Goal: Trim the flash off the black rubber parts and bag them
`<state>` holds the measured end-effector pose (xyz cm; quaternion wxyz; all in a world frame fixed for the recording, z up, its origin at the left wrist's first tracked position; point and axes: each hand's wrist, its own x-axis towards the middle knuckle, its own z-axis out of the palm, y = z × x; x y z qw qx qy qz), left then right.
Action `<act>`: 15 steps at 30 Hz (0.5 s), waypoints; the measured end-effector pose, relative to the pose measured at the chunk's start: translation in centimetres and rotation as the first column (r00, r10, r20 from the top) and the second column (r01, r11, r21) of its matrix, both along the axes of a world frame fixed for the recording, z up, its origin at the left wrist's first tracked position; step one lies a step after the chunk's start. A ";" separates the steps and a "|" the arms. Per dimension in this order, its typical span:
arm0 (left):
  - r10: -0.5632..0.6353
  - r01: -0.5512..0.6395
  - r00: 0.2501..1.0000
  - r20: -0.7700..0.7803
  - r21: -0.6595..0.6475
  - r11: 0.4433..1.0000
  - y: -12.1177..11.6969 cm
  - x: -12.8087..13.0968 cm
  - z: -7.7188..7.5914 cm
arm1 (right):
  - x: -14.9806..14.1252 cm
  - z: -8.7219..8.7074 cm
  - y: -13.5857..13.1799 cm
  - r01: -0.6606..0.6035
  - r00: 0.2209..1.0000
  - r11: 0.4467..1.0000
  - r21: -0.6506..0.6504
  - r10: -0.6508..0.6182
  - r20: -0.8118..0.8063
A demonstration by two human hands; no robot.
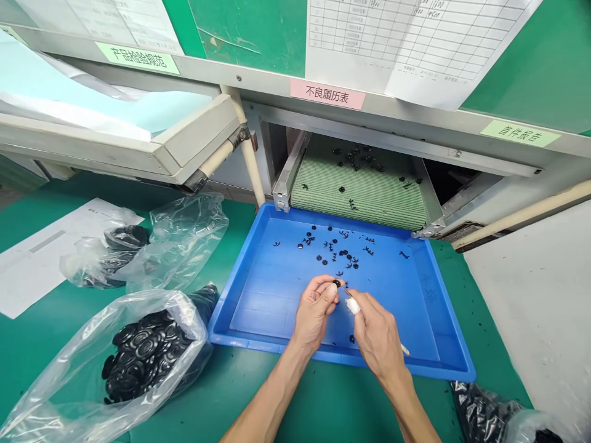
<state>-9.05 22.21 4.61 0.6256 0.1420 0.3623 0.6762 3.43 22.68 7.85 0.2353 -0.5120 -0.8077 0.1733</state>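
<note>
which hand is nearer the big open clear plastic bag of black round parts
Left. The left hand is to the right of that clear plastic bag, over the blue plastic tray; the right hand is farther right.

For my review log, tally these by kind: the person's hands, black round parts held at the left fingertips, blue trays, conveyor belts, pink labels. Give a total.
Hands (left hand, right hand): 2
Black round part at the left fingertips: 1
Blue tray: 1
Conveyor belt: 1
Pink label: 1
Total: 6
</note>
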 end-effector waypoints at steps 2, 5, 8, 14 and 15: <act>0.008 -0.008 1.000 0.022 -0.001 1.000 0.0 -0.1 0.1 | 0.0 0.0 -0.1 0.000 1.000 1.000 -0.022 0.000 -0.017; -0.002 0.002 0.999 0.041 0.005 1.000 0.1 -0.2 0.0 | 0.1 -0.1 -0.2 -0.003 0.999 0.998 -0.069 0.000 -0.039; -0.004 0.003 0.997 0.072 0.017 1.000 0.1 -0.2 -0.2 | 0.2 -0.2 -0.3 -0.006 0.999 0.995 -0.101 0.001 -0.053; -0.025 0.026 0.995 0.097 -0.012 1.000 0.3 -0.3 -0.5 | 0.0 -0.3 -0.2 0.005 0.997 0.995 -0.103 -0.013 -0.077; -0.030 0.031 0.995 0.100 -0.013 0.999 0.3 -0.4 -0.5 | 0.0 -0.3 -0.2 0.007 0.997 0.995 -0.098 -0.015 -0.076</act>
